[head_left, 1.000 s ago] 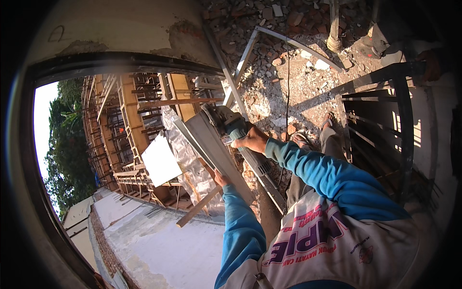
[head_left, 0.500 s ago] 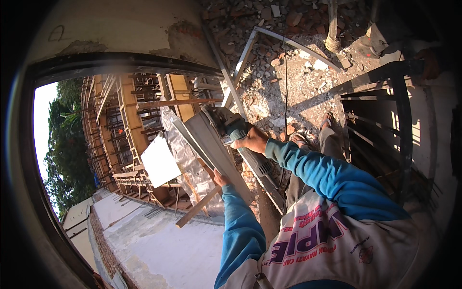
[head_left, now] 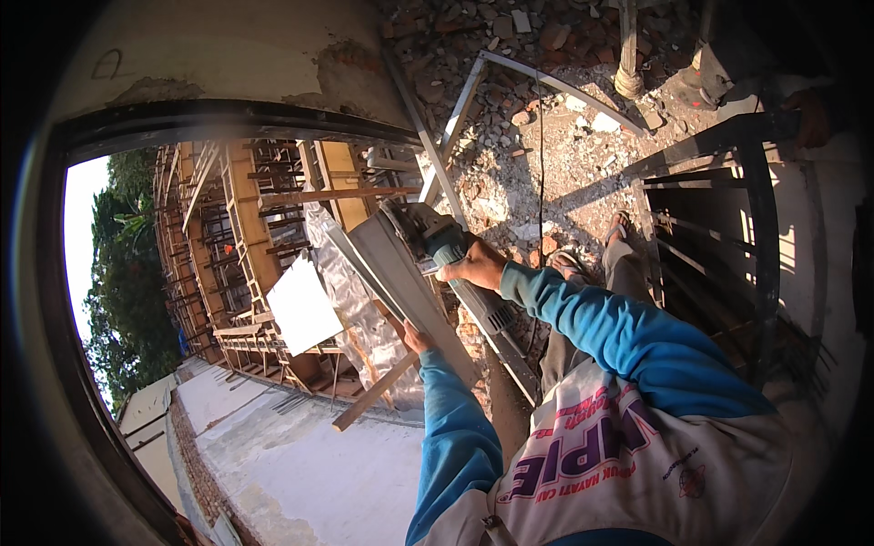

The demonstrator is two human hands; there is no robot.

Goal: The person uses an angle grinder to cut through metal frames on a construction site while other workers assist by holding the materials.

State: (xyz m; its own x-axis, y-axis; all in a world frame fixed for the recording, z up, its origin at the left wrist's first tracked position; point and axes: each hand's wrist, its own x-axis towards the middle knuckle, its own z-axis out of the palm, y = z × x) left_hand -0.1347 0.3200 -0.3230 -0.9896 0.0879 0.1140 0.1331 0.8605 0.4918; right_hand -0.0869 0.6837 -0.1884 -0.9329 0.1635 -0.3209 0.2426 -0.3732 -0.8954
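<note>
My right hand (head_left: pixel 475 266) is closed around the body of an angle grinder (head_left: pixel 444 242). The grinder's disc end rests against or very near the far end of a long grey beam (head_left: pixel 391 264) at the window opening; exact contact cannot be made out. Nearer to me, my left hand (head_left: pixel 419 338) grips the left edge of the same beam, its fingers partly hidden. Just below that hand a wooden strip (head_left: pixel 375 393) sticks out to the left.
Left of the beam lie a crumpled silvery sheet (head_left: pixel 350 314) and a white panel (head_left: pixel 305 307). Timber scaffolding (head_left: pixel 241 218) stands outside. Rubble (head_left: pixel 510 173) and a bent metal frame (head_left: pixel 469 91) cover the ground. At right, another person's hand (head_left: pixel 808 118) touches a dark metal frame (head_left: pixel 763 218).
Almost nothing differs. The grinder and both my hands keep nearly the same place.
</note>
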